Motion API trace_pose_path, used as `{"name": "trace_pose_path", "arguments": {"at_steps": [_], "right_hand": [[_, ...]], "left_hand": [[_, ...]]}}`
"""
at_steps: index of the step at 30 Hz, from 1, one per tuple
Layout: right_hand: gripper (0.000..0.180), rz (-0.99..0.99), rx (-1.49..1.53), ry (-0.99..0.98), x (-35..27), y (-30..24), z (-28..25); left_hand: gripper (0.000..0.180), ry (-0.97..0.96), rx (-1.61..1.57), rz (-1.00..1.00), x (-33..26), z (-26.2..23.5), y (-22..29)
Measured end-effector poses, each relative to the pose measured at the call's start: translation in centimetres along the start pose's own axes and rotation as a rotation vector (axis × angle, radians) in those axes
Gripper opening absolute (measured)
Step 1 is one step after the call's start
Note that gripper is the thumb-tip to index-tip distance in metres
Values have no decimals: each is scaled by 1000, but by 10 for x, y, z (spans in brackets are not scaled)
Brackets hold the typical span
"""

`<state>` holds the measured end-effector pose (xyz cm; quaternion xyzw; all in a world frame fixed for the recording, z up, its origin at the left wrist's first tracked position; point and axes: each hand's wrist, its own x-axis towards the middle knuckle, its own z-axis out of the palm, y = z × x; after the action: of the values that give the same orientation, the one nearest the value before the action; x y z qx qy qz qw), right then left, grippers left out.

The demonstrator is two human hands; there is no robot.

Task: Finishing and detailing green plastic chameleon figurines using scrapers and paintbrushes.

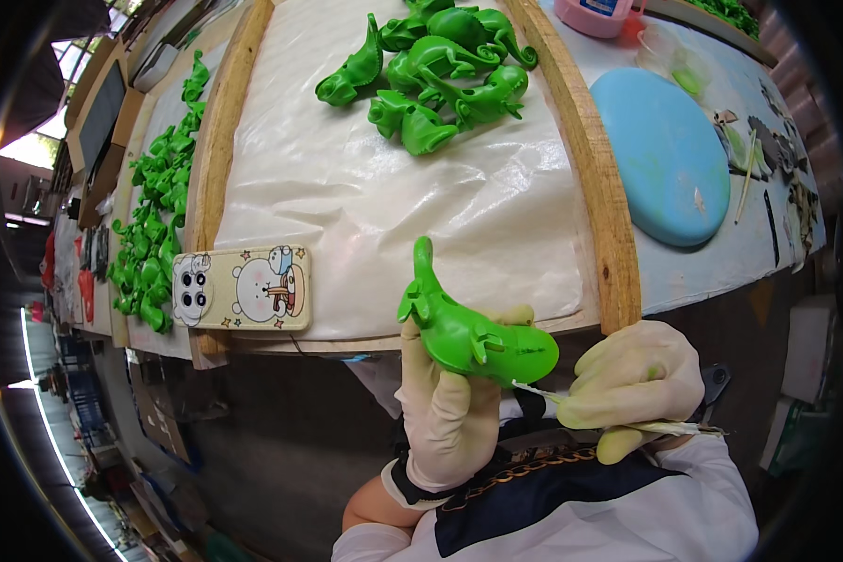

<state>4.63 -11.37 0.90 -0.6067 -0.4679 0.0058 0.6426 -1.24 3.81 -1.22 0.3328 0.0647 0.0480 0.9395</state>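
Note:
My left hand [451,417], in an off-white glove, is closed around a green plastic chameleon figure [459,339] from below. Its curled tail points up and away from me, and its rounded end faces right. My right hand [635,379], gloved too and stained green at the fingertips, pinches a thin pale stick-like tool [670,428]. The tool's narrow tip reaches the lower right edge of the figure; whether it touches is hard to tell. A pile of similar green chameleon figures [440,80] lies farther off on the pale plastic-covered board [347,201].
Wooden rails [595,169] edge the board. A phone in a cartoon case [272,288] lies at its near left corner. Many green pieces [159,206] fill the left side. On the right table sit a blue oval lid-like thing [665,155], a pink container [590,14] and thin sticks [747,176].

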Motion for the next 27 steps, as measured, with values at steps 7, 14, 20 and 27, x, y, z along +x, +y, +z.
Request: {"name": "trace_pose_path", "arguments": {"at_steps": [7, 14, 20, 27], "right_hand": [[30, 4, -90, -2, -2, 1, 0], [29, 113, 7, 184, -3, 1, 11], [25, 258, 96, 155, 0, -9, 11], [20, 582, 645, 348, 0, -17, 25]], "left_hand": [[59, -11, -6, 51, 3, 0, 0], [56, -75, 16, 31, 3, -1, -2], [58, -127, -45, 32, 1, -3, -3], [56, -186, -211, -2, 2, -8, -6]]}}
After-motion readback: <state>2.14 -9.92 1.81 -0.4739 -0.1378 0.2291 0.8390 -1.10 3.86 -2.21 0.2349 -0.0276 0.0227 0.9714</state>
